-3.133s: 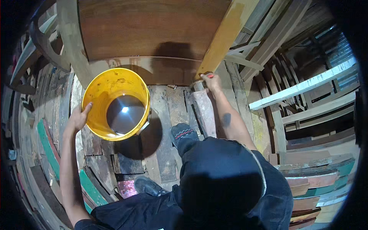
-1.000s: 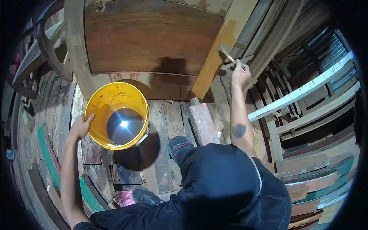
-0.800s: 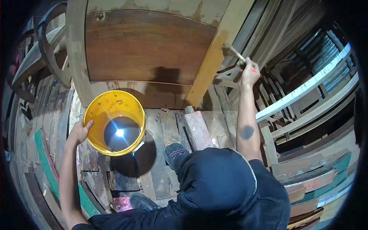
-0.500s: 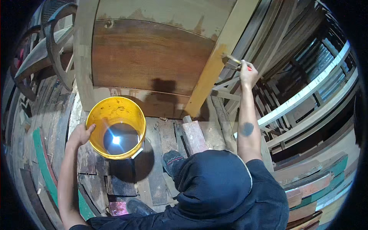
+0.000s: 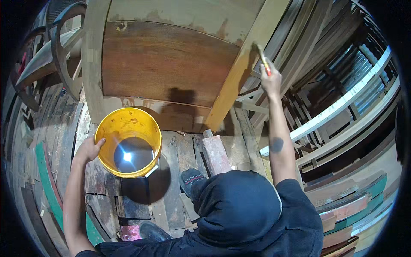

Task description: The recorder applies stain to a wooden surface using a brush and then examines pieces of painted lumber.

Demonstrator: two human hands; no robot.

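Note:
My left hand [image 5: 90, 147] grips the left rim of a yellow plastic bucket [image 5: 128, 115] holding dark liquid. In my right hand [image 5: 270, 81] is a paintbrush with a red-marked handle [image 5: 264, 62], its bristles at the pale upper part of an upright wooden post [image 5: 233, 94]. The lower stretch of that post is orange-tinted. The post borders a wooden panel [image 5: 167, 60] with a darker reddish-brown lower section and a paler, blotched upper section.
Curved chair frames [image 5: 64, 51] stand at left. Timber beams [image 5: 329, 111] lean at right, above stacked painted boards [image 5: 355, 205]. A pinkish block [image 5: 218, 154] lies near my foot [image 5: 190, 180] on the uneven plank floor [image 5: 175, 150].
My right hand and brush have risen from the post's bottom to higher up it, the brush now tilted more upright. The bucket sits lower in the view, and more of the panel's top shows.

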